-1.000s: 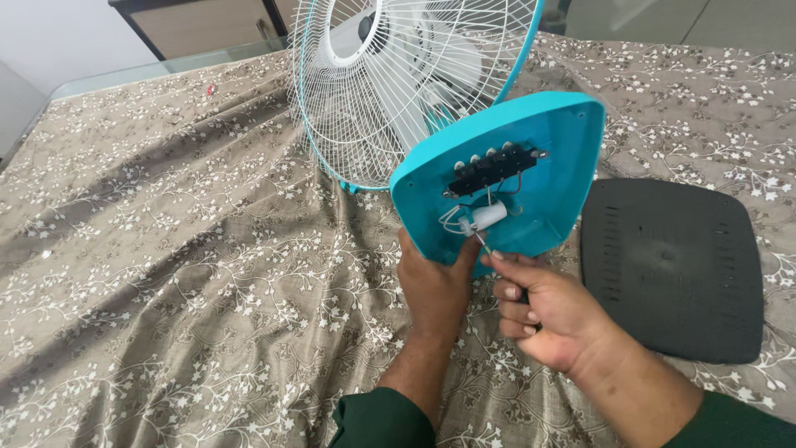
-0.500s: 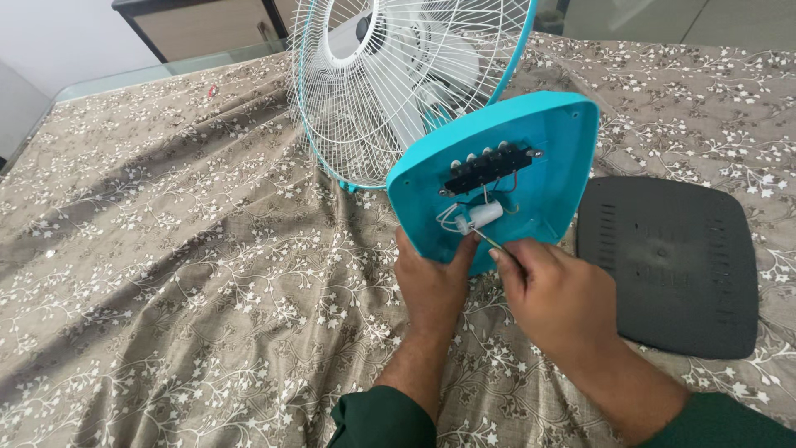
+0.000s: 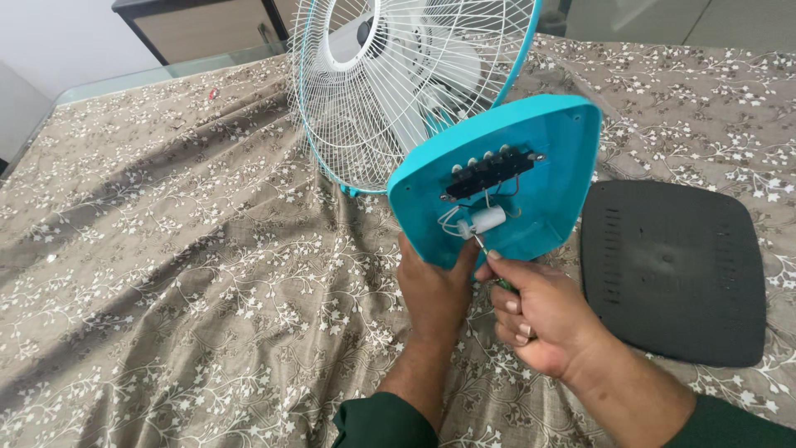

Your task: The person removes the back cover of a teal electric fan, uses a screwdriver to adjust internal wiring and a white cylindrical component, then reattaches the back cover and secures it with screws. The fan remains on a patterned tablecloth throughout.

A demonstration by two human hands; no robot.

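fan base (image 3: pixel 531 158) above left hand (image 3: pixel 435 286), right hand (image 3: pixel 543 315) perhaps holding screwdriver (image 3: pixel 489 259)

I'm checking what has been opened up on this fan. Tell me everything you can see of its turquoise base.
The turquoise base looks like moulded plastic, a rounded square shell tipped up so its open underside faces the camera. Inside sit a black switch block, thin wires and a small white cylinder. The left hand grips its lower edge; the right hand points a screwdriver tip at the cylinder. Behind it is the white fan grille.
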